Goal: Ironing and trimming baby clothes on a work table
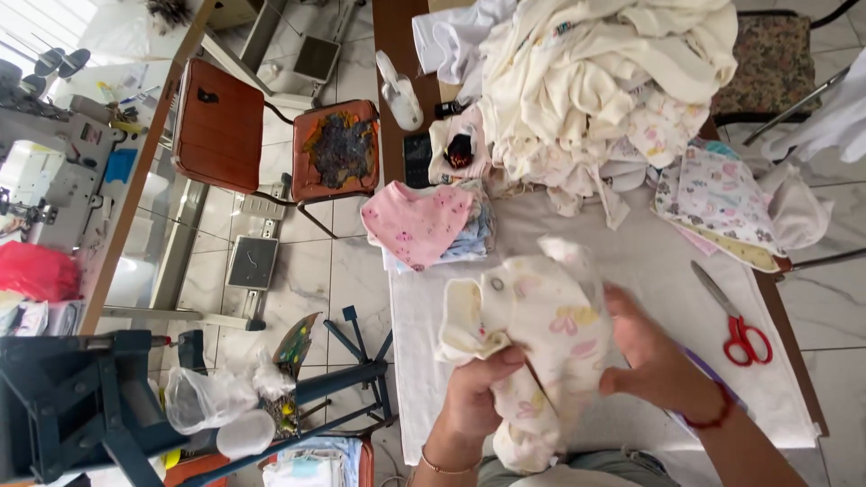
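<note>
Held above the counter's (631, 261) near edge — garment (541, 334) gripped from below in left hand (478, 392), right hand (645, 347) pressed against its side, fingers clasping.

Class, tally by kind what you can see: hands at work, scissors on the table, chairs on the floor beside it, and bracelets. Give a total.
Hands: 2 (left hand, right hand, both holding the cream floral garment)
Scissors: 1
Chairs: 1
Bracelets: 2 (gold bracelet, red bracelet)
Total: 6
</note>
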